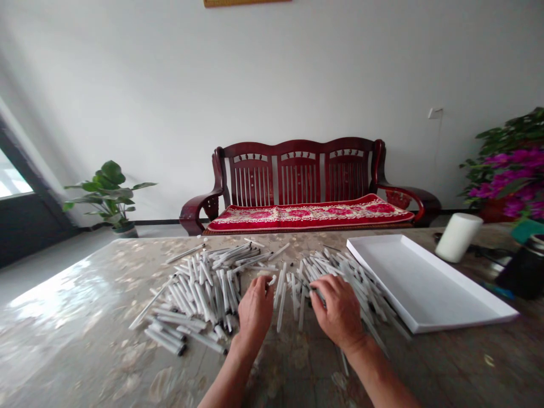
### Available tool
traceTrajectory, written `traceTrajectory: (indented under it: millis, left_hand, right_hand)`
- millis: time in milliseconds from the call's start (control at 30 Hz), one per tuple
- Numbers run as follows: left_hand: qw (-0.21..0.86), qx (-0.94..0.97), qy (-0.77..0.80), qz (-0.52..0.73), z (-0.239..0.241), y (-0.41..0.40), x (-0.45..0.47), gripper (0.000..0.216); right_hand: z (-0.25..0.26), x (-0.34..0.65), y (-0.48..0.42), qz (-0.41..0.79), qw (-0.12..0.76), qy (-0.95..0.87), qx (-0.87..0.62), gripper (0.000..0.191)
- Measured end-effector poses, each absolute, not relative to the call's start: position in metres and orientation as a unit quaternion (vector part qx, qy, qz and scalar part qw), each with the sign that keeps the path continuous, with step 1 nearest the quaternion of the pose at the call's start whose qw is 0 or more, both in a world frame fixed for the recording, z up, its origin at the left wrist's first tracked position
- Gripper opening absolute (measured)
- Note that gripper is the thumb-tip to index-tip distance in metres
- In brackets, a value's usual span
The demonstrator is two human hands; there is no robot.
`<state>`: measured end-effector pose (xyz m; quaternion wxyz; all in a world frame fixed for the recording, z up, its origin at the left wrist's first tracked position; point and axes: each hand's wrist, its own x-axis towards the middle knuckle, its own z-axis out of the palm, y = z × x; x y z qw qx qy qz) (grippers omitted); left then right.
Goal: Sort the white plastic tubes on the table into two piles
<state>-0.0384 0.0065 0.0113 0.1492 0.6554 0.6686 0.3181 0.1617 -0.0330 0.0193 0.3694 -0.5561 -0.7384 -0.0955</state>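
Two loose heaps of thin white plastic pens with dark tips lie on a polished stone tabletop (72, 317), one heap (199, 292) left of centre and one (355, 289) to the right. My left hand (255, 309) rests between the heaps, its fingertips among the pens, and its grip is hidden. My right hand (338, 311) lies at the near edge of the right heap, fingers curled on a white pen (318, 294). A few single pens stand out between my hands.
A shallow white tray (425, 283) lies on the table right of the pens. Beyond it are a white cylinder (458, 237) and a dark jar (525, 269). A red-cushioned wooden bench (297, 170) stands behind the table, with potted plants on both sides.
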Motion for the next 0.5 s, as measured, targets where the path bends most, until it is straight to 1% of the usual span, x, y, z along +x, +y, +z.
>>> traceTrajectory:
  millis: [100, 233, 333, 500]
  left_hand:
    - [0.087, 0.664, 0.714, 0.208, 0.016, 0.004, -0.052, 0.024]
    - [0.086, 0.675, 0.723, 0.122, 0.015, 0.002, -0.058, 0.025]
    - [0.099, 0.683, 0.715, 0.114, 0.013, 0.003, -0.056, 0.025]
    - [0.138, 0.683, 0.702, 0.148, 0.015, 0.002, -0.046, 0.021]
  right_hand:
    - [0.014, 0.135, -0.042, -0.028, 0.319, -0.818, -0.477, 0.033]
    - [0.002, 0.113, -0.044, 0.014, 0.262, -0.866, -0.426, 0.036]
    - [-0.007, 0.113, -0.038, 0.025, 0.244, -0.866, -0.436, 0.034]
    - [-0.01, 0.126, -0.03, 0.0, 0.27, -0.822, -0.501, 0.026]
